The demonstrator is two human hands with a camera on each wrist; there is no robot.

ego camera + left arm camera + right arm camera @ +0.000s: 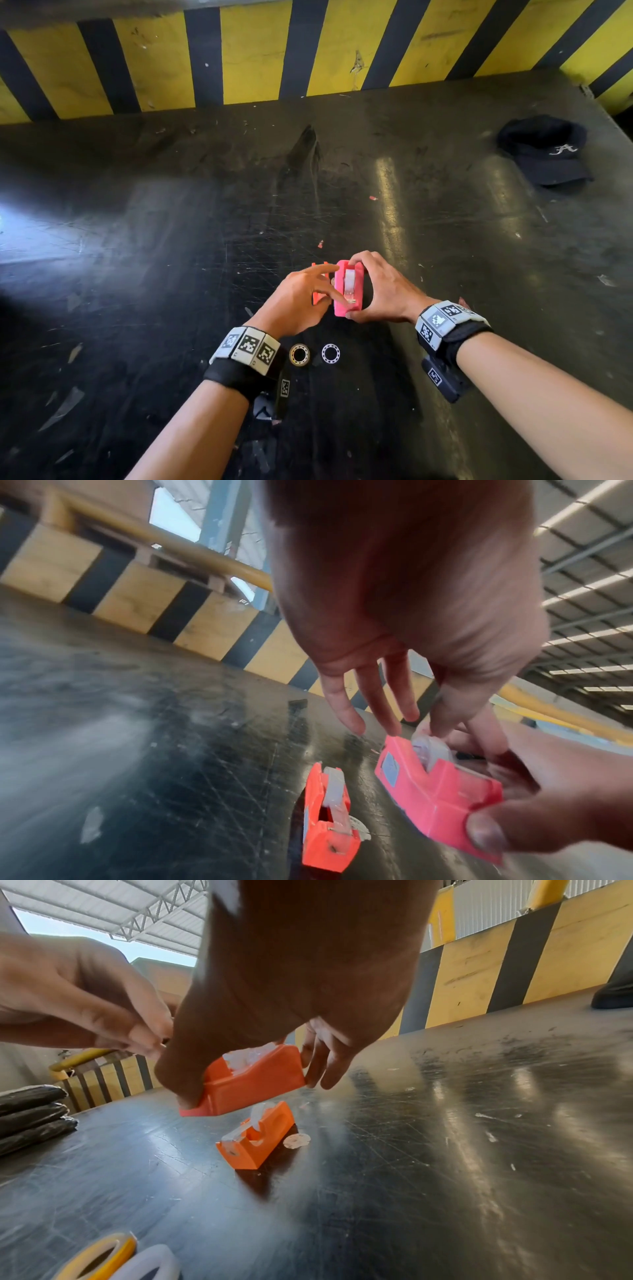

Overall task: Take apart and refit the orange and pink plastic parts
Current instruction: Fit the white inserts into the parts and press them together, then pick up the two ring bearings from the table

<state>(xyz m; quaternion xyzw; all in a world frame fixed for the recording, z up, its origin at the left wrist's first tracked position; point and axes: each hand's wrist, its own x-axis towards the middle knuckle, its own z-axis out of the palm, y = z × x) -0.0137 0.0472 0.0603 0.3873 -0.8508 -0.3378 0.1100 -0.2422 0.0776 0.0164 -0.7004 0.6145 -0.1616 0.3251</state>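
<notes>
Right hand grip: thumb at the near end, fingers curled over the far end of the pink dispenser, held clear of the black worktop. Left hand fingers extended, tips at the clear roll in its top. Orange dispenser lies on the worktop just left.

An industrial shed: truss roof, yellow-black hazard barrier, scuffed black worktable.
</notes>
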